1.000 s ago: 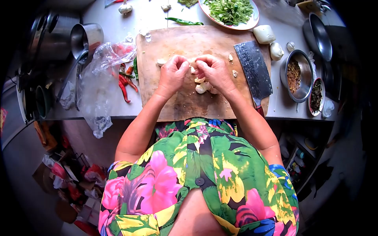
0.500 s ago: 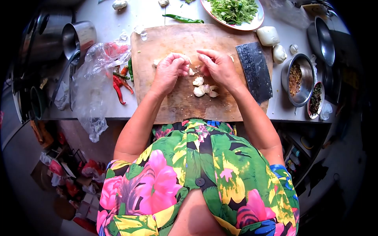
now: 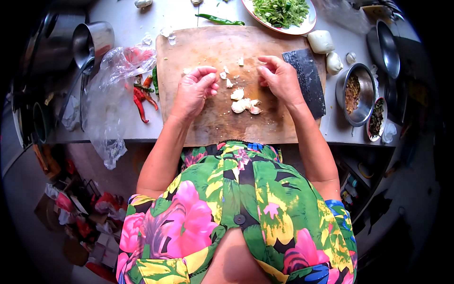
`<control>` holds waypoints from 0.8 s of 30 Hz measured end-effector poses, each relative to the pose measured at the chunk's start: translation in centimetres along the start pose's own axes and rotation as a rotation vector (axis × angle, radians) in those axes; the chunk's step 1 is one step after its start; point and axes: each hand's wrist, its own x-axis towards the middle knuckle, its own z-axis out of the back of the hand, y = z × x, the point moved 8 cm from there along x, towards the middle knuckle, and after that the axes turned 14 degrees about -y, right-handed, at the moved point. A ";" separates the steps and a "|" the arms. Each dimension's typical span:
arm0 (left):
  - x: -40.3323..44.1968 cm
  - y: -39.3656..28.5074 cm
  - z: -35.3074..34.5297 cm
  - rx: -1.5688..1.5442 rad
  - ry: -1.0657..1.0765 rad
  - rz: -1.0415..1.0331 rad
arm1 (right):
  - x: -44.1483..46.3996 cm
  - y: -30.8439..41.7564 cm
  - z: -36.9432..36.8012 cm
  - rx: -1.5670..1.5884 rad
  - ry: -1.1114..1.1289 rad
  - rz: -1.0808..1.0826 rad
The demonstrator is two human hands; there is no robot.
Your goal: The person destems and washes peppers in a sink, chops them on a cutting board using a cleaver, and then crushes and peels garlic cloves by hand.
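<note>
Over the left half of the wooden cutting board [image 3: 208,42] is my left hand [image 3: 195,91], its fingers curled and thumb pressed in; whatever is between them is too small to make out. My right hand [image 3: 281,80] is raised over the board's right side, thumb and fingers apart, holding nothing visible. Between the hands lie white garlic cloves [image 3: 240,105] and bits of garlic skin [image 3: 223,75]. A dark cleaver [image 3: 305,78] rests at the board's right edge, partly behind my right hand and wrist.
At left are a plastic bag [image 3: 111,104], red chilies [image 3: 140,105] and a metal ladle [image 3: 86,66]. A plate of chopped greens [image 3: 307,27] stands at the back. Right of the board are a white radish piece [image 3: 320,41], a garlic bulb [image 3: 334,63] and a metal bowl [image 3: 364,114].
My hands were close together over the board and have moved apart, the left one leftward and the right one rightward. The right fingers have opened. More of the garlic between them shows.
</note>
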 end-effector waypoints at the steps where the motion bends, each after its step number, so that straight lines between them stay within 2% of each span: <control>1: -0.2 0.1 -0.2 -0.004 -0.003 -0.004 | -0.5 0.0 -1.5 0.300 0.083 -0.137; 3: -0.8 0.9 -1.5 0.144 0.050 0.007 | -1.8 1.0 -3.4 0.670 0.122 -0.359; 4: -1.1 0.9 -2.2 0.190 0.054 -0.015 | -2.0 1.1 -3.9 0.723 0.112 -0.372; 7: -1.5 0.2 -3.5 0.249 0.045 -0.142 | -2.2 1.2 -4.6 0.671 0.104 -0.297; 12: -1.3 0.5 -2.9 0.246 0.003 -0.181 | -2.6 1.5 -5.1 0.685 0.166 -0.276; 17: -1.1 -0.1 -2.5 0.240 -0.007 -0.231 | -2.8 2.4 -5.0 0.534 0.210 -0.173; 22: -1.4 -0.9 -2.7 0.144 -0.048 -0.328 | -2.3 2.9 -4.9 0.531 0.263 -0.181; 24: -0.9 -0.7 -2.5 0.121 -0.032 -0.277 | -2.4 2.8 -4.9 0.482 0.275 -0.192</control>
